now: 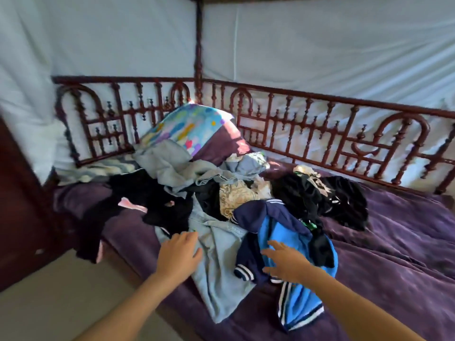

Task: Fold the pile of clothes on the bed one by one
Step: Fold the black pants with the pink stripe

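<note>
The pile [236, 207] overhangs the bed's [398, 244] near edge; open cover lies right. My left hand [179, 255] and right hand [284, 265] hover over it, fingers released.

We can read no text, label, brand or number anywhere in this view; the pillow [189, 126] carries only coloured blotches (shapes, not letters); the pile of clothes [246, 198] shows stripes and a pale pattern but no lettering we can make out; a small green mark [310, 225] on a dark garment is too blurred for us to read
</note>
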Demonstrator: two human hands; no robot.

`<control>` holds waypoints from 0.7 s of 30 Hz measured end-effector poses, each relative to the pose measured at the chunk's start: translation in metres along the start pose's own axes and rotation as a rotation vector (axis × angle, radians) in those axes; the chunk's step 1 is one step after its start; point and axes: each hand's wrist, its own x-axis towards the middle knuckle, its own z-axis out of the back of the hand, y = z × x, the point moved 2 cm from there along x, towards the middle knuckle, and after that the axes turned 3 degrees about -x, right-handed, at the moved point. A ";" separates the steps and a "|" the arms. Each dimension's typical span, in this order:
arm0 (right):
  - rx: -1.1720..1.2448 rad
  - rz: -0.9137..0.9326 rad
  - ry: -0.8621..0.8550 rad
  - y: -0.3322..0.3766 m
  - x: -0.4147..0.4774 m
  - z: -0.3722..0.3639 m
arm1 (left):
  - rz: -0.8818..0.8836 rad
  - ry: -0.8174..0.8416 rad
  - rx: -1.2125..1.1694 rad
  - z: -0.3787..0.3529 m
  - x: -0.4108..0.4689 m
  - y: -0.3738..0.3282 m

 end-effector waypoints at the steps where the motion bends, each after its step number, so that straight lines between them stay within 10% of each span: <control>1: -0.025 0.047 -0.012 0.012 0.014 0.009 | 0.023 -0.013 -0.001 0.005 0.000 0.011; 21: 0.137 0.279 0.010 0.097 0.281 0.065 | 0.447 0.155 0.125 -0.021 0.106 0.198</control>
